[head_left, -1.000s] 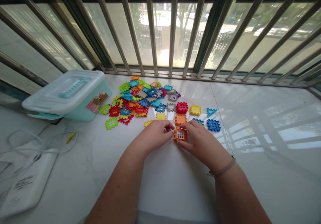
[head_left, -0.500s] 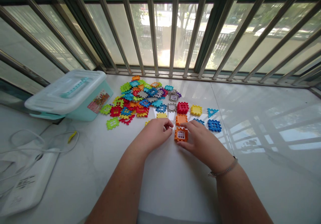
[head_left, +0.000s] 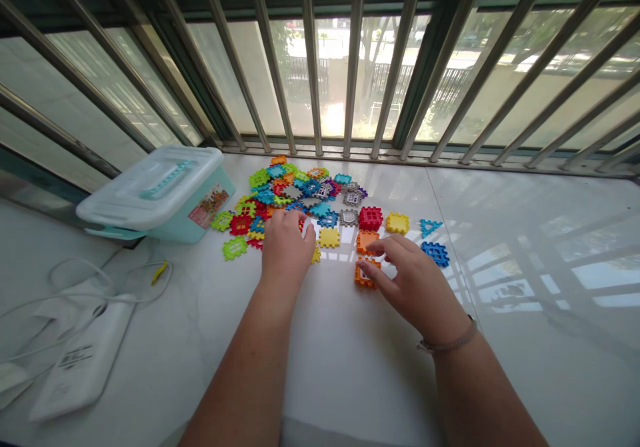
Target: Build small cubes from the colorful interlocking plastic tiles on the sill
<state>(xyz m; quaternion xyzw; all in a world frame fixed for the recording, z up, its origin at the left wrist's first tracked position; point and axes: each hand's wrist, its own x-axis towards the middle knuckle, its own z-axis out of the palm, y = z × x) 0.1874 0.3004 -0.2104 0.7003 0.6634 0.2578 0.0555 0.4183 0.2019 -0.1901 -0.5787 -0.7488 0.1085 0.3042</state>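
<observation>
The person's left hand [head_left: 287, 243] is at the near edge of the heap of plastic pieces [head_left: 290, 192], palm down; its fingertips are lost against the colours, so whether they pinch anything cannot be told. The right hand [head_left: 376, 256] hovers by the orange window piece [head_left: 359, 274], thumb and fingers spread apart with nothing gripped between them; its thumb overlaps the piece in this view (contact is hard to judge from above). That loose spread probably keeps the piece within easy grasp without shifting it. The orange window piece lies flat on the white surface [head_left: 330, 367], just nearer the person than a plain orange piece [head_left: 366, 239], with a red piece [head_left: 371, 218] beyond. This rough column, set apart from the heap, looks deliberate, likely so each colour is easy to reach. A yellow square [head_left: 398, 223] and a blue square [head_left: 436, 254] lie farther right, apart from one another.
</observation>
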